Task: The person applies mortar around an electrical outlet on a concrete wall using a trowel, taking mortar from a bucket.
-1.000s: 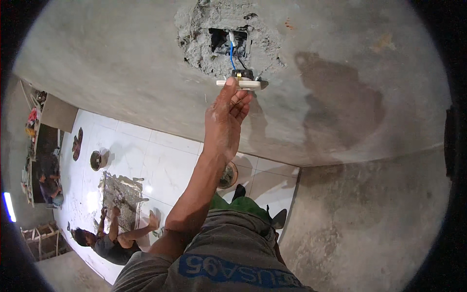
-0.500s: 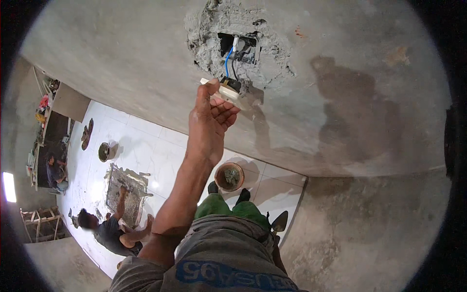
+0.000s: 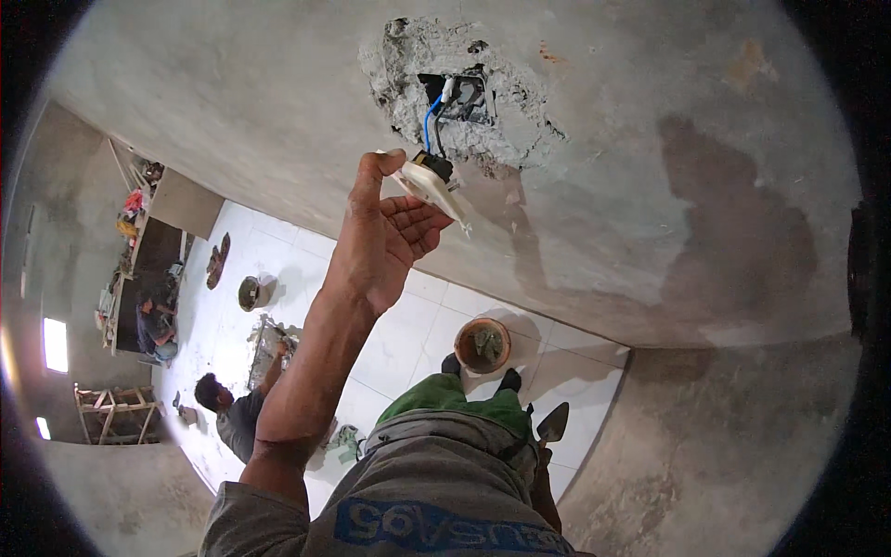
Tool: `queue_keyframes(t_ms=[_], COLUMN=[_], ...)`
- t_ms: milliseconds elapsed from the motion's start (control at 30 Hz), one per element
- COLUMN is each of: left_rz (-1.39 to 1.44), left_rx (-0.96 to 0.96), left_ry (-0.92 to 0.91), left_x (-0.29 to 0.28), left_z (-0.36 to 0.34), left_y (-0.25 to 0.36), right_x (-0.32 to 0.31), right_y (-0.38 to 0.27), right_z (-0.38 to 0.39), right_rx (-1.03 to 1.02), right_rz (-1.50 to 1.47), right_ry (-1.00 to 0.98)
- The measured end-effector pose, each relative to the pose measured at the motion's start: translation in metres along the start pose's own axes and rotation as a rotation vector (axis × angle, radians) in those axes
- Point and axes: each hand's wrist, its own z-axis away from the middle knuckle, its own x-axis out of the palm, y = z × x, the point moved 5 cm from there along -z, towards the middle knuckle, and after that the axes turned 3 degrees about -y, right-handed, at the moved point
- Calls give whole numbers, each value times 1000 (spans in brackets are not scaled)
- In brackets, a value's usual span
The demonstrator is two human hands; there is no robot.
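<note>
My left hand (image 3: 376, 237) is raised to the wall and pinches a white switch or socket plate (image 3: 424, 186) between the thumb and fingers. A blue wire (image 3: 431, 121) and a dark wire run from the plate's dark back up into a recessed wall box (image 3: 467, 99). Rough grey mortar (image 3: 520, 116) surrounds that opening, and the plate hangs below it, tilted and off the wall. Low by my right side, my right hand (image 3: 543, 456) is closed on a trowel (image 3: 553, 423), its blade pointing up; most of the handle is hidden.
A bucket of mortar (image 3: 483, 345) stands on the white tiled floor by my feet. At the left a co-worker (image 3: 243, 413) reaches toward a mixing board (image 3: 269, 348); another person (image 3: 155, 327) sits farther off. A second bucket (image 3: 251, 293) and a wooden frame (image 3: 118, 414) are there too.
My left hand has shifted slightly left with the plate, which now tilts more steeply, its right end lower. The view has turned a little, so floor and bucket appear farther right.
</note>
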Motion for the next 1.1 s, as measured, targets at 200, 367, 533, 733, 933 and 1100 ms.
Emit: queue_keyframes(t_ms=[200, 367, 533, 733, 933, 1100], left_rz=[-48, -51, -101, -164, -195, -144], left_rx=[40, 85, 109, 144, 162, 179], left_ry=[42, 105, 69, 67, -12, 93], left_x=[-5, -14, 32, 12, 51, -9], left_z=[9, 35, 33, 43, 38, 66], left_y=[16, 36, 45, 54, 74, 65], right_x=[26, 20, 7, 7, 17, 6], right_y=[51, 39, 35, 34, 22, -36], right_z=[-16, -28, -47, -60, -67, -27], right_rx=[-67, -256, -147, -54, -421, -21], right_rz=[-139, 160, 248, 183, 667, 374], right_ry=[20, -104, -38, -75, 54, -231])
